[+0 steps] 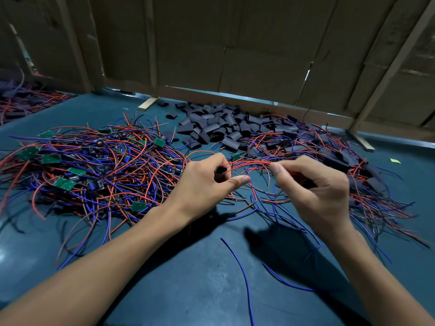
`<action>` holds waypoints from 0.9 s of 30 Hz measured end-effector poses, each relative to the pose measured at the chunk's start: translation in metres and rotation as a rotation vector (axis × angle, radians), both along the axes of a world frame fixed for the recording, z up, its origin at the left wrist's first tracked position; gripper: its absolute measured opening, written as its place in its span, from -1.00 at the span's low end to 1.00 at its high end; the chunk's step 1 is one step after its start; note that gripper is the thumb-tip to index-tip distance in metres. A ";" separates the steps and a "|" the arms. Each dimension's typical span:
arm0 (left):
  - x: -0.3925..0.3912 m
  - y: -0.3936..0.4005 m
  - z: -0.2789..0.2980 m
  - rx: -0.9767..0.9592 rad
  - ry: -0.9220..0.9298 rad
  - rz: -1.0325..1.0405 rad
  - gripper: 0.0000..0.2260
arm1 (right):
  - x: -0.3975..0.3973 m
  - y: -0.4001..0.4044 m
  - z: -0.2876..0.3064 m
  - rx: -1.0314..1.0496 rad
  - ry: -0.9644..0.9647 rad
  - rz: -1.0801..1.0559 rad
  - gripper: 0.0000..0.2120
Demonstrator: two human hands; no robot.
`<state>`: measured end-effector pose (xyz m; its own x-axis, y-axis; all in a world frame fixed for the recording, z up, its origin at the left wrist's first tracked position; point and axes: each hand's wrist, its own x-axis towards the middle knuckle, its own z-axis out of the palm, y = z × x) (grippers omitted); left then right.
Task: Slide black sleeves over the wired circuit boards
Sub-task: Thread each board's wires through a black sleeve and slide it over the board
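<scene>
Two bare forearms reach up from the near edge over the green table (211,290), with a loose blue wire (242,274) lying between them. Far left on the table sits the heap of unsleeved boards (77,171), small green boards tangled in red and blue leads.

Next comes the left hand (200,184). Its fingers are curled, with thumb and forefinger pinching a short black sleeve (220,171) so that its open mouth faces right. A bundle of red wires (249,164) runs from that mouth across to the right hand (313,187), whose thumb and forefinger pinch the leads at their right end while the other fingers curl loosely. A small board (235,157) shows just behind the wires, near the left fingertips; whether it belongs to this bundle I cannot tell.

Behind the hands lies the pile of spare sleeves (219,127), and to the right the heap of finished pieces (329,156).

By my judgement the threading step is in hand: the leads are being fed into the sleeve. The next move calls for keeping the leads bunched and taut, then drawing the sleeve along them until it covers the board, without snagging a stray end.
</scene>
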<state>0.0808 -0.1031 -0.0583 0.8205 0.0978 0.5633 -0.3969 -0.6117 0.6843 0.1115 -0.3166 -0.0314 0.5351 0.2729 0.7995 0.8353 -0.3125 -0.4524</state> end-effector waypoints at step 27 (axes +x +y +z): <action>-0.003 0.013 0.011 0.607 -0.203 0.130 -0.70 | -0.001 0.014 -0.009 -0.111 0.665 0.143 -0.61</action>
